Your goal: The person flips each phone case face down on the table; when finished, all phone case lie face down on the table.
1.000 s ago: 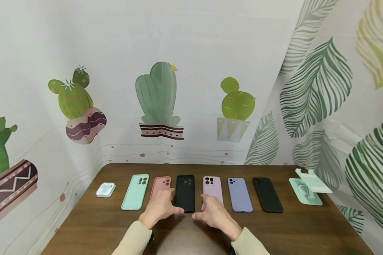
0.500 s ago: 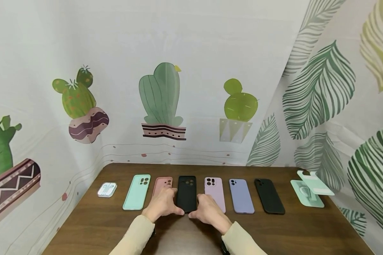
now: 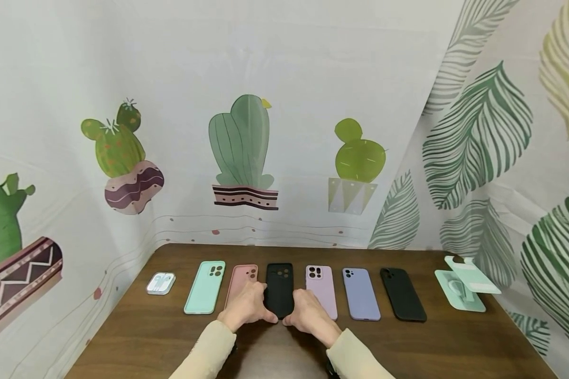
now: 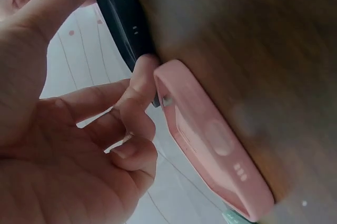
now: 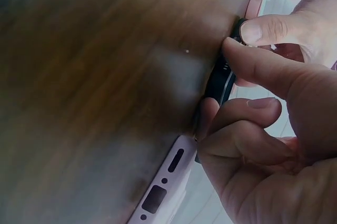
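"List it, largest first."
"Table point(image 3: 460, 345): brown, wood-grained. Left hand point(image 3: 249, 305) and right hand point(image 3: 309, 312): fingers bent, together gripping the near end of one black phone case point(image 3: 280, 291), flat on the table between a pink case point(image 3: 239, 280) and a lilac case point(image 3: 322, 291)."
"Handling?"
"Judged light, bendy, faintly grippy, not fragile; best held by both long side edges, towards the near end."
"Smallest: markings?"
"No brand, label or writing legible on any."

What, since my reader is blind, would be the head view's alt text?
A left hand and right hand grip a black phone case on a brown table, third from left in a row of six cases. Boxed earphones lie left of the row, a mint stand right.
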{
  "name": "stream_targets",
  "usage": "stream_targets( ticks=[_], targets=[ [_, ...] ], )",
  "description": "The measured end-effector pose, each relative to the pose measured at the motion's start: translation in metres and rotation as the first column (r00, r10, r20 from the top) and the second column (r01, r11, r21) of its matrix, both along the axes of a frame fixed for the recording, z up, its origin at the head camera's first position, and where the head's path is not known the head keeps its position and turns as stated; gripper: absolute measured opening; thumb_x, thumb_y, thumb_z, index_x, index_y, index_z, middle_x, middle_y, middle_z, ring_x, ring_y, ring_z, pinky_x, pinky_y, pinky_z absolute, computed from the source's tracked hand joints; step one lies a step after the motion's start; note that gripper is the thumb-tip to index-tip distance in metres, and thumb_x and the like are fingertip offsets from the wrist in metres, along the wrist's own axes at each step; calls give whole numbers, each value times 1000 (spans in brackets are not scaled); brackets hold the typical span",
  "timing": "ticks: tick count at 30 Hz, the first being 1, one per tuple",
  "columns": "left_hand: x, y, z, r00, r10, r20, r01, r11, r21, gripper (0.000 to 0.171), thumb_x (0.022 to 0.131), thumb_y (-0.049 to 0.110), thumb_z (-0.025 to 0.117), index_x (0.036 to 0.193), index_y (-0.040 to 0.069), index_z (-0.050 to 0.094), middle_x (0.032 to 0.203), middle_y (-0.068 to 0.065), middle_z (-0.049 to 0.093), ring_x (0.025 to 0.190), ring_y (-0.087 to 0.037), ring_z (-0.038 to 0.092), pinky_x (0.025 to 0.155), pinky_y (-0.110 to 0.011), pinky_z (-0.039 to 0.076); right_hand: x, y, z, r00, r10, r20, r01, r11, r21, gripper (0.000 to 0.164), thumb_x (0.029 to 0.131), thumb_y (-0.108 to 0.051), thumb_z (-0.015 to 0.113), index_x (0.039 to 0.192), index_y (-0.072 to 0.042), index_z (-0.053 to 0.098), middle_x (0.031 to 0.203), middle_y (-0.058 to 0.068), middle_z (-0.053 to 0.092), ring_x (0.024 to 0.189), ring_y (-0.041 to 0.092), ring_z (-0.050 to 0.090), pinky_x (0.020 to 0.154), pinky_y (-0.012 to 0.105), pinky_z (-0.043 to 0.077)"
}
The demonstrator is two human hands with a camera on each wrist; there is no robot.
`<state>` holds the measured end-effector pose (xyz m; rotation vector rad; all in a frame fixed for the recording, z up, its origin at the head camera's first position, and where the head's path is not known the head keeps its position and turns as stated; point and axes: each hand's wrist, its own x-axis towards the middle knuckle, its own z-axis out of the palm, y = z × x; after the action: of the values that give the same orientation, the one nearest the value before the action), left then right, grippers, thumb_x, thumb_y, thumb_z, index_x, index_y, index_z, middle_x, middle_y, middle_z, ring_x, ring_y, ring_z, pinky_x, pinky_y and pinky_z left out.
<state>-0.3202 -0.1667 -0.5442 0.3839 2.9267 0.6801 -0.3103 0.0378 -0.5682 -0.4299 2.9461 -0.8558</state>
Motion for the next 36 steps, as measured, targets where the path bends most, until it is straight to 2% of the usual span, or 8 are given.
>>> stream_targets(
  ticks=[5,9,14,17,20,26,32,36],
  targets=[
    [0,3,-3,1000,28,7,-28,1000,1,76,60,42,108,116,2,75,92,-3,73,78,-14,63,74,-34,57,1,-1,3,1000,-1,1,1,1000,-17,41,65,-20,102,90,-7,72,77,-1,68,69,14,59,67,33,53],
    [6,5,7,999,45,24,-46,999,5,69,62,40,107,108,2,74,93,-5,72,77,-17,62,73,-34,57,2,-1,6,1000,-8,5,9,999,-53,43,67,-19,101,94,-3,72,80,2,69,72,16,61,68,34,55],
    [22,11,36,996,64,60,-67,997,38,69,66,33,106,113,-5,73,97,-13,72,81,-22,63,77,-40,59,1,2,5,1000,-22,17,23,997,-74,46,70,-22,101,99,-1,72,84,5,70,75,17,63,69,35,56],
    [35,16,55,996,66,61,-71,994,87,65,63,25,107,106,-9,72,90,-12,70,78,-21,62,76,-40,59,2,4,5,999,-18,33,20,997,-76,47,71,-26,101,100,-3,72,84,4,69,74,16,63,68,34,56],
    [40,17,59,997,59,49,-64,993,99,60,63,24,106,102,-8,73,85,-9,69,74,-19,60,72,-37,58,5,4,10,998,-22,56,25,998,-56,48,73,-30,100,101,-3,72,84,4,69,74,14,63,68,32,56],
    [40,18,57,997,58,52,-63,993,103,60,65,26,106,103,-7,73,83,-7,67,73,-17,59,71,-35,56,26,6,39,1000,-12,29,14,998,-64,43,76,-23,96,99,0,68,82,6,67,71,18,60,65,35,53],
    [37,18,54,997,48,60,-54,993,106,73,64,25,106,117,-13,72,86,-9,70,77,-19,63,76,-40,60,49,7,75,1000,-3,30,6,995,-102,44,77,-16,95,104,5,66,77,5,63,69,18,60,65,37,53],
    [17,9,20,999,13,51,-19,992,128,83,63,36,106,122,-12,71,84,-7,72,78,-18,66,74,-39,60,53,8,82,1000,-9,25,12,994,-110,57,81,-16,93,123,10,65,81,4,66,75,16,63,71,38,58]
  ],
)
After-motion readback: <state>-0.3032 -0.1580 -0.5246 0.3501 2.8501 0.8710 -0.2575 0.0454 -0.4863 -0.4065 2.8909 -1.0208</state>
